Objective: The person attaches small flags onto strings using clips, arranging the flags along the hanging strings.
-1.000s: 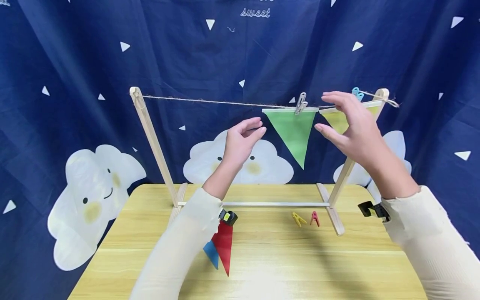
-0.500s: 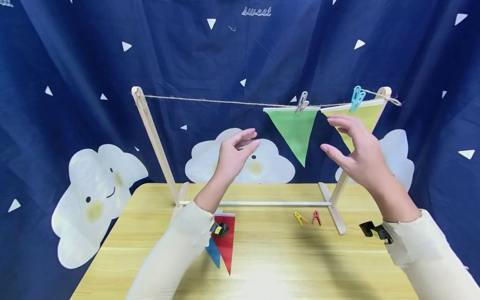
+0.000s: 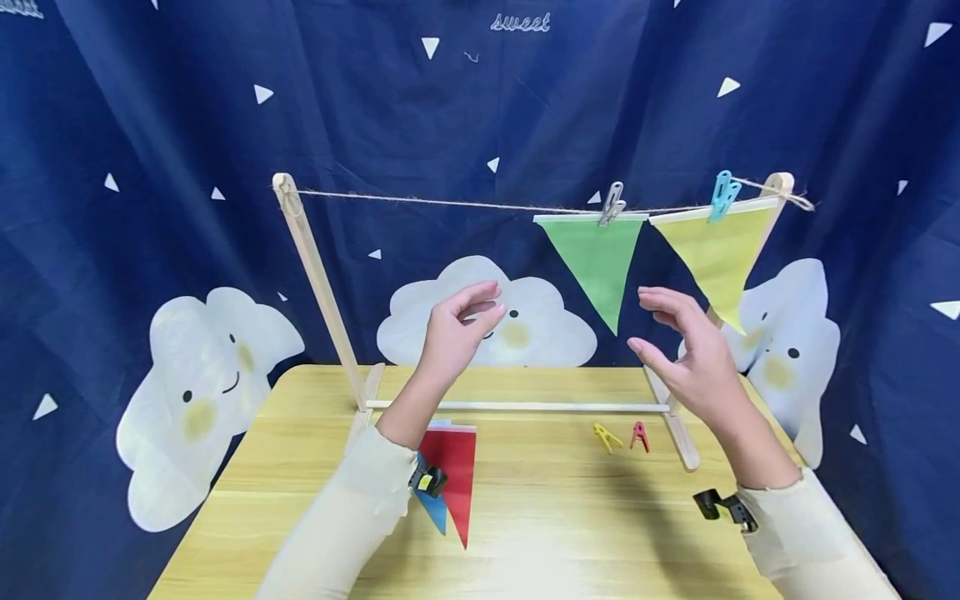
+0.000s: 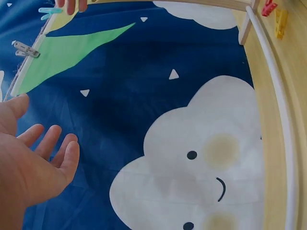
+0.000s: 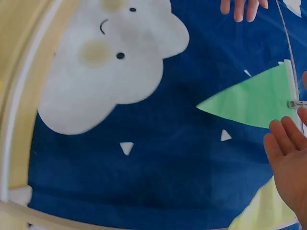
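A green pennant (image 3: 597, 258) hangs from the string (image 3: 420, 200) under a grey clothespin (image 3: 612, 204). To its right a yellow pennant (image 3: 716, 250) hangs under a blue clothespin (image 3: 723, 197). My left hand (image 3: 455, 329) is in the air below the string, left of the green pennant, fingers loosely bent and holding nothing. Just below the two pennants my right hand (image 3: 693, 354) floats with thumb and fingers apart, also holding nothing. In the right wrist view the right hand (image 5: 290, 165) appears beside the green pennant (image 5: 254, 98), with a gap visible at its fingertips.
On the table (image 3: 540, 500) lie a red pennant (image 3: 453, 467) and a blue pennant (image 3: 432, 508), partly behind the left sleeve. A yellow clothespin (image 3: 606, 437) and a red clothespin (image 3: 639, 436) lie near the right foot of the wooden stand (image 3: 322, 292). A dark blue curtain hangs behind.
Both hands have come down from the string, the right one off the yellow pennant, which now shows whole. The left hand has also drifted left. The hung pennants stay on the string.
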`<action>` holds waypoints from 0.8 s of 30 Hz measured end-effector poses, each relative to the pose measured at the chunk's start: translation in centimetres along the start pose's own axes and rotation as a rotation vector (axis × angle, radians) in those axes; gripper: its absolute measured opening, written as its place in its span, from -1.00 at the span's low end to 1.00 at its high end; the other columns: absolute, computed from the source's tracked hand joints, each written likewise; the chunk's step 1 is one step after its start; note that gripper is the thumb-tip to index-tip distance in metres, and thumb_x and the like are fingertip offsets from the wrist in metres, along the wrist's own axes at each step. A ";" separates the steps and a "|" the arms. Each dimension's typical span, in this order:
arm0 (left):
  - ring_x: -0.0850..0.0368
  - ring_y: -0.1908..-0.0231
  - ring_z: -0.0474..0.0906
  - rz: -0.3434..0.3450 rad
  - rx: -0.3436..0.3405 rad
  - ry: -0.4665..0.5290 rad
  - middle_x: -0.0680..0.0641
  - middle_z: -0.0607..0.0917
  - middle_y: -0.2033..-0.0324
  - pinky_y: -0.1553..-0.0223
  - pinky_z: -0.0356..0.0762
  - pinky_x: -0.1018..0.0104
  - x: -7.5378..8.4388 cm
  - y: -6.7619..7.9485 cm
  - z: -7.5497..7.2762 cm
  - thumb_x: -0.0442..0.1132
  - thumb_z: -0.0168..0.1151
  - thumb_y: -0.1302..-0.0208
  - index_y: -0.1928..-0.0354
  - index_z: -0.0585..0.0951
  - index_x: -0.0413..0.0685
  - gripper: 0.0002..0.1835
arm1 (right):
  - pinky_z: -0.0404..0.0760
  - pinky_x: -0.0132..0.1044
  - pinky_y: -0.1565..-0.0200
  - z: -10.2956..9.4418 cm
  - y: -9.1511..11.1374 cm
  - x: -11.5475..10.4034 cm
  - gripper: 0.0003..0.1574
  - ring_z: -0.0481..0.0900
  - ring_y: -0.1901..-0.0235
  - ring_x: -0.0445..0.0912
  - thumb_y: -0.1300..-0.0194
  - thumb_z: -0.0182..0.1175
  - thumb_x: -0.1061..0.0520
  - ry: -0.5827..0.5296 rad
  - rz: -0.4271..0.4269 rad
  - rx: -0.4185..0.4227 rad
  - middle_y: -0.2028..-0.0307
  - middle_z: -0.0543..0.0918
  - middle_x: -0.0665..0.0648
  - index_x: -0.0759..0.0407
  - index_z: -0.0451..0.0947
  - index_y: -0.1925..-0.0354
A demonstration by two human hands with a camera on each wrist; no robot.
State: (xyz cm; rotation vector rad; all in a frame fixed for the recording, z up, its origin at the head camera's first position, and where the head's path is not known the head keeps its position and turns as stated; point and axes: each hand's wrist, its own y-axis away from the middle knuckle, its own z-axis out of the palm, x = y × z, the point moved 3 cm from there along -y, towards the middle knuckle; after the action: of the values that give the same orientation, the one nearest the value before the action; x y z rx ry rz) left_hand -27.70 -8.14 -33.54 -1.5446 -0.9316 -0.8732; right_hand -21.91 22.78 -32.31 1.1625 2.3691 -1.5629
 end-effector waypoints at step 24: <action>-0.01 -0.20 0.61 -0.092 -0.061 -0.158 -0.03 0.71 -0.18 -0.23 0.60 -0.01 -4.4 4.1 -2.1 -0.14 0.42 -0.34 -0.26 0.66 0.03 -0.55 | 0.38 -0.71 -0.20 5.7 7.8 5.1 -0.30 0.54 -0.15 -0.08 -0.21 0.44 0.38 -0.049 0.214 -0.100 -0.24 0.59 0.26 0.26 0.49 -0.30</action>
State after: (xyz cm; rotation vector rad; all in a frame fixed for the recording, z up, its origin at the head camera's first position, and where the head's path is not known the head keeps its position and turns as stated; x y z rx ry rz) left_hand -25.94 -11.15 -38.83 -1.6521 -1.1060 -0.8600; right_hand -22.54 22.41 -43.16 1.2907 2.1816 -1.3727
